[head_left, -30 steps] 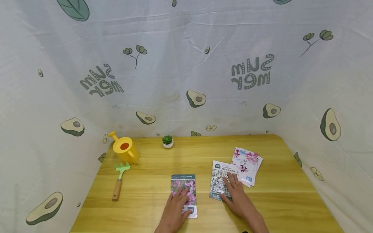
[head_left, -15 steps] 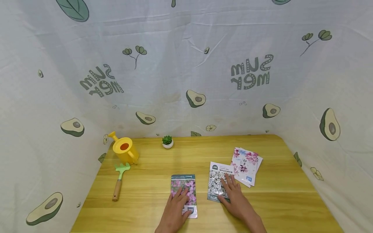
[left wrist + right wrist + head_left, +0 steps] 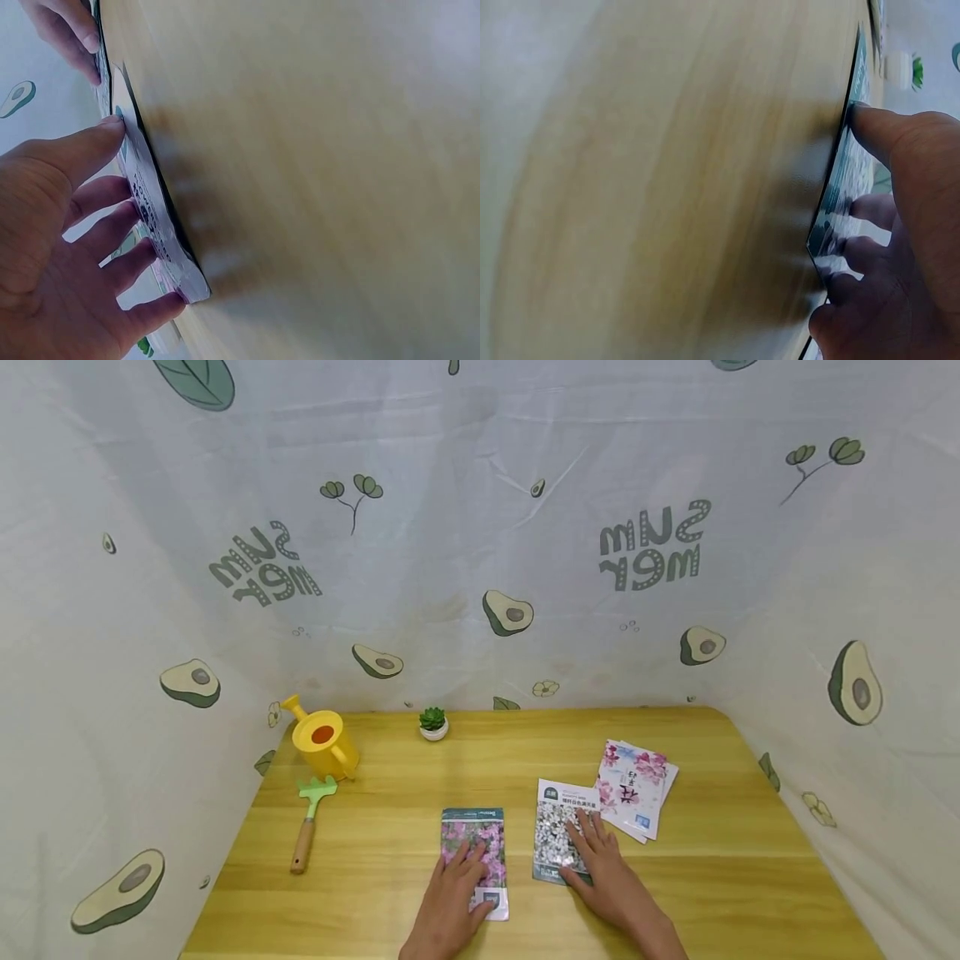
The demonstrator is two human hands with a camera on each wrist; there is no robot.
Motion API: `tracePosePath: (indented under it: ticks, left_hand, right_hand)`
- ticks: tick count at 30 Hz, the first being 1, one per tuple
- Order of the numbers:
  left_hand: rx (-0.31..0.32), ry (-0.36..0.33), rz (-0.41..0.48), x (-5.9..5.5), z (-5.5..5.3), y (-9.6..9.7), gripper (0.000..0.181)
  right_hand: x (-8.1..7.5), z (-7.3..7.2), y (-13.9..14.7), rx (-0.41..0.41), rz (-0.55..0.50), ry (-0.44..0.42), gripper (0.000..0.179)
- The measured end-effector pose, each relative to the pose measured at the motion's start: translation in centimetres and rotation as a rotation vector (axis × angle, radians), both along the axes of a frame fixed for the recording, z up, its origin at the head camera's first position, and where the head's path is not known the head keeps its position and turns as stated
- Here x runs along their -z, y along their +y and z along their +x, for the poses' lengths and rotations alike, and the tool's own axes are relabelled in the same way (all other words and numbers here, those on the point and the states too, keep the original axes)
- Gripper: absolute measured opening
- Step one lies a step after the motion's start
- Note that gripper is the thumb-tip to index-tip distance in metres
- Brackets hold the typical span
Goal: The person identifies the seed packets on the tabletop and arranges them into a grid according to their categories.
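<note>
A seed packet with pink flowers lies flat on the wooden table, and my left hand rests on it with fingers spread. In the left wrist view, the thumb and fingertips touch the face of that packet. To the right lies a seed packet with white flowers. My right hand presses on its lower right part, fingers spread and covering some of the print. The right wrist view shows the thumb and fingertips on this packet's surface.
Several pink-blossom packets lie overlapped behind my right hand. A yellow watering can stands at the back left, with a green hand rake before it. A small potted succulent sits at the table's back edge.
My right hand has slid the white-flower packet a little left and toward me, away from the pink-blossom packets. The left hand and its packet have stayed in place.
</note>
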State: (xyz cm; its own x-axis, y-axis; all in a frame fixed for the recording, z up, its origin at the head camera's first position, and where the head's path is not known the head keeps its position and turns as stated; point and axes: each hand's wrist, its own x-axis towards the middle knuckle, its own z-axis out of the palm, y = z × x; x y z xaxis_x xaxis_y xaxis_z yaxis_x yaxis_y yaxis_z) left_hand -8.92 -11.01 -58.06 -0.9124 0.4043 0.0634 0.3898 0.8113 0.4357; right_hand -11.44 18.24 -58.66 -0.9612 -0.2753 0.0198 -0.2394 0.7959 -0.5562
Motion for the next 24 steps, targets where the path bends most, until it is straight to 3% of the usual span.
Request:
tracePosePath:
  ticks: [11,18,24]
  left_hand:
    - [0.007,0.008,0.014,-0.07,-0.13,0.09,0.034]
    - [0.001,-0.039,0.006,-0.05,-0.12,0.05,0.034]
    - [0.003,-0.037,0.021,0.05,-0.03,-0.08,0.033]
  right_hand:
    - [-0.09,0.18,-0.14,-0.002,-0.008,-0.010,0.074]
    - [0.18,0.34,-0.40,-0.011,0.018,-0.050,0.075]
    - [0.20,0.53,-0.61,-0.012,0.024,-0.059,0.075]
